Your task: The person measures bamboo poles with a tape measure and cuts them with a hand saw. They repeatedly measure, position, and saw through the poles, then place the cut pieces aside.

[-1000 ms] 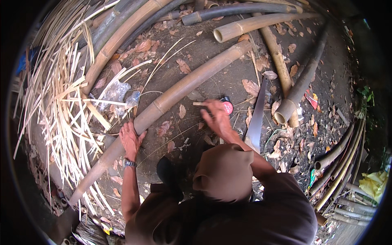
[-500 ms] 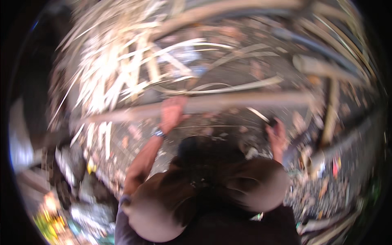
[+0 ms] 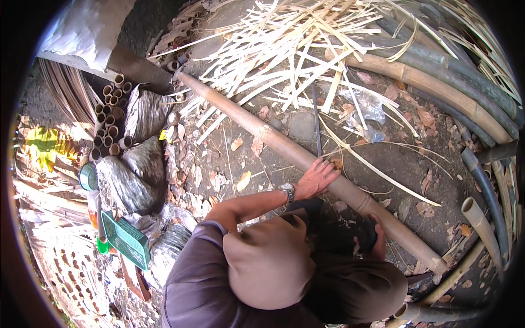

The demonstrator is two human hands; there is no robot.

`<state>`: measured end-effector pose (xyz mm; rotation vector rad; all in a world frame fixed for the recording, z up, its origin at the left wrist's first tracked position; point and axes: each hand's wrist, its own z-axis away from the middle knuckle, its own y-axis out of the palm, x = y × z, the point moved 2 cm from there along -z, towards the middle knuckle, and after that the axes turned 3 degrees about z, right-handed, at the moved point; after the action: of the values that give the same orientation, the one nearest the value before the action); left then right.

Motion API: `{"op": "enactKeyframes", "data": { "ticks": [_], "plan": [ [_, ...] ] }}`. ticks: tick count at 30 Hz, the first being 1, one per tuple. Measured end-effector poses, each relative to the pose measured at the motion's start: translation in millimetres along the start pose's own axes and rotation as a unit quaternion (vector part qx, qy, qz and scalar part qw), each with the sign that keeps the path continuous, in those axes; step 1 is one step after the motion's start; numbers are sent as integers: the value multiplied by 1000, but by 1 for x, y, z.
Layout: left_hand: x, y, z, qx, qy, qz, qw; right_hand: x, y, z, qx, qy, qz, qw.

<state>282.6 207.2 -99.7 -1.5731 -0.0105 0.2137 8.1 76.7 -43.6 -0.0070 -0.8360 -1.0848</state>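
**Round pole under a light hold: a roll seems the likeliest slip**

The left hand [image 3: 316, 179] lies over the bamboo pole [image 3: 284, 147], fingers slightly bent and close together, not wrapped round it. The right hand [image 3: 378, 247] is partly lost in shadow; a finger shows at the pole's near edge, but whether it grips anything I cannot tell. The pole slants across the littered ground before the person. Being round, it could roll or swivel if the left palm eased or the right hand pushed unevenly. Beyond lie pale split strips [image 3: 311, 27], whose edges might nick skin, and a clear plastic bag [image 3: 367, 109].
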Motion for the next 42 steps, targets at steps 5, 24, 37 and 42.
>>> {"op": "enactKeyframes", "data": {
  "ticks": [5, 24, 37, 42],
  "plan": [
    [-22, -36, -21, -79, -13, 206, 975, 2, 18, -31, 28, -28, 34, 999],
    [25, -45, -13, 5, -315, 870, 378, 22, -31, 18, -29, -167, 546, 820],
    [104, -35, 29, -288, -420, 725, 464, 32, -70, 63, -165, -68, 688, 703],
    [7, -13, 24, -254, -404, 783, 399, 26, -6, 6, -79, -52, 694, 713]
  ]
}}
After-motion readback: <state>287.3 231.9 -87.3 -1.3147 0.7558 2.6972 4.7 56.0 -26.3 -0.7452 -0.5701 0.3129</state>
